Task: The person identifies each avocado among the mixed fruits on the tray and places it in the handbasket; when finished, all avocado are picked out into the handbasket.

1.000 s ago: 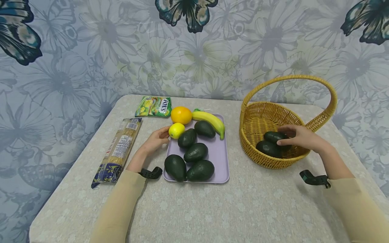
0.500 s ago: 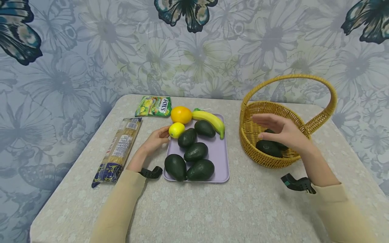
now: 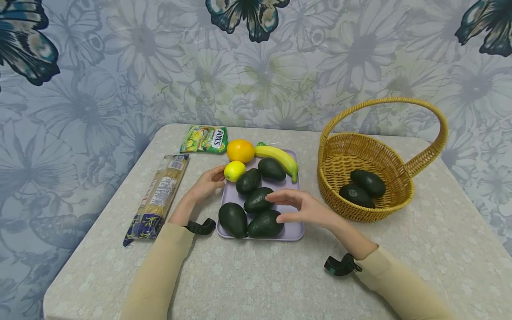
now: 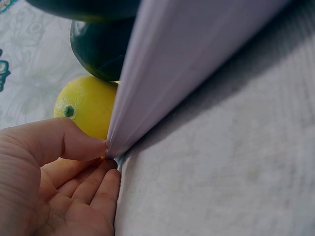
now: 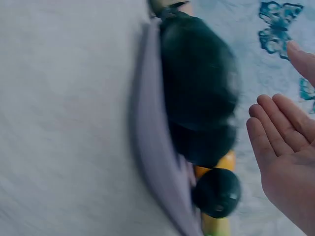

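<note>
A lilac tray [image 3: 294, 222] holds several dark green avocados [image 3: 233, 220], a lemon [image 3: 234, 171], an orange [image 3: 241, 151] and a banana [image 3: 282, 160]. My left hand [image 3: 209, 183] is at the tray's left edge beside the lemon; in the left wrist view its thumb and fingers [image 4: 98, 189] pinch the tray rim. Over the tray's right side hovers my right hand [image 3: 302, 206], fingers extended, thumb apart, nothing held. The near avocados lie just left of its fingertips. Two avocados [image 3: 368, 183] rest inside the wicker basket [image 3: 326, 195] on the right.
The basket's tall arched handle [image 3: 384, 101] rises over it. Left of the tray lies a pack of spaghetti [image 3: 160, 195]. A green candy bag [image 3: 205, 139] lies at the back, near the patterned wall [image 3: 160, 66].
My right hand has let go of an avocado in the basket, lifted out and swung left over the tray. The left hand has stayed at the tray's edge.
</note>
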`<state>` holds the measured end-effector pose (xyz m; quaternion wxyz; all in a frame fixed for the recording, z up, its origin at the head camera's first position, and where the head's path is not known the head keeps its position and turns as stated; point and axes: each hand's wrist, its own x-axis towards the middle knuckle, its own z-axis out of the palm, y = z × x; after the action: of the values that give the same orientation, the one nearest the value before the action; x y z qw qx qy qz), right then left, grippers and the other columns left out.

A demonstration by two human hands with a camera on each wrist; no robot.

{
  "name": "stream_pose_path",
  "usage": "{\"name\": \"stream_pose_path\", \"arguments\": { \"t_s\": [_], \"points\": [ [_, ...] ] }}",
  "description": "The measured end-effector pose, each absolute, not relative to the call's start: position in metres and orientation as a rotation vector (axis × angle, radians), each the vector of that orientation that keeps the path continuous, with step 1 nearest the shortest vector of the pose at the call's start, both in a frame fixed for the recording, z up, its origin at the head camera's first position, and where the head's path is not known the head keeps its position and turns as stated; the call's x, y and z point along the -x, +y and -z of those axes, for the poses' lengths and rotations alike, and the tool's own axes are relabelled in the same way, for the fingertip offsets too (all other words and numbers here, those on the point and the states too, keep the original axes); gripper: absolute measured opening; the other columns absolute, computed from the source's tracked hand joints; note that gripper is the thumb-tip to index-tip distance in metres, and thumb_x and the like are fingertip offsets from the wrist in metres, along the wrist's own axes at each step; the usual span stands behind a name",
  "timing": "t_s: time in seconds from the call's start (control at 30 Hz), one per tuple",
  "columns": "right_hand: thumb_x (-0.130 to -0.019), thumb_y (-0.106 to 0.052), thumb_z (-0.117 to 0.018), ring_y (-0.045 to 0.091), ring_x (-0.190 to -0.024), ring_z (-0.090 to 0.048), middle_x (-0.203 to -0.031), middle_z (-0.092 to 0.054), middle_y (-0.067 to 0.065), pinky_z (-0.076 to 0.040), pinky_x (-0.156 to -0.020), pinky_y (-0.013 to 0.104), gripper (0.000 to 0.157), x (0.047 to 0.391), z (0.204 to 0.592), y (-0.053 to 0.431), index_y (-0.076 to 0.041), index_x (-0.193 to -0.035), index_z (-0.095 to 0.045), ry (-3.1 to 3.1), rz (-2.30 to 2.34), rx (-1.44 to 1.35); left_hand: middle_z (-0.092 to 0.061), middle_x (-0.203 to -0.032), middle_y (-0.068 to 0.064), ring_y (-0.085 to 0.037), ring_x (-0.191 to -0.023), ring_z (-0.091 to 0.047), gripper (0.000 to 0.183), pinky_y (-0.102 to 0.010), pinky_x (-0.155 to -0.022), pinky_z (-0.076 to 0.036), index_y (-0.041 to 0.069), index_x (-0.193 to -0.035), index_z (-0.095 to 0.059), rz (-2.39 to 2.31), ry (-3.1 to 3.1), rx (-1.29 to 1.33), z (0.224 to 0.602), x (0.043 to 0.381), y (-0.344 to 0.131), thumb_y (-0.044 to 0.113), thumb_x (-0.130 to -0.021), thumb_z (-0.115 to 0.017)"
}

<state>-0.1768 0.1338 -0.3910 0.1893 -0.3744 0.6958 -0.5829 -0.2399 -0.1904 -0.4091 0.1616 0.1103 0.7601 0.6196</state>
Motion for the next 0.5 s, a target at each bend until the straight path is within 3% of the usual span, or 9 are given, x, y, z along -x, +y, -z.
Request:
{"name": "stream_pose_path", "arguments": {
  "t_s": [0.23, 0.5],
  "points": [
    [-0.083, -0.014, -0.072, 0.019, -0.119, -0.052, -0.128, -0.058, 0.003, -0.038, -0.104, 0.035, 0.048, 0.175, 0.406, 0.127, -0.008, -0.129, -0.057, 2.015, 1.555, 1.007, -0.021, -0.151, -0.025, -0.033, -0.137, -0.024, 0.062, -0.040, -0.111, -0.024, -0.009, -0.145, -0.021, -1.785, 2.154, -0.324, 0.410, 0.240, -0.190, -0.014, -0.088, -0.043],
    [-0.084, -0.014, -0.071, 0.018, -0.117, -0.053, -0.126, -0.059, 0.004, -0.040, -0.103, 0.036, 0.047, 0.175, 0.412, 0.128, -0.006, -0.128, -0.057, 2.025, 1.538, 0.996, -0.021, -0.150, -0.025, -0.034, -0.137, -0.024, 0.062, -0.040, -0.111, -0.024, -0.010, -0.145, -0.021, -1.793, 2.152, -0.328, 0.411, 0.240, -0.191, -0.014, -0.088, -0.043]
  ]
}}
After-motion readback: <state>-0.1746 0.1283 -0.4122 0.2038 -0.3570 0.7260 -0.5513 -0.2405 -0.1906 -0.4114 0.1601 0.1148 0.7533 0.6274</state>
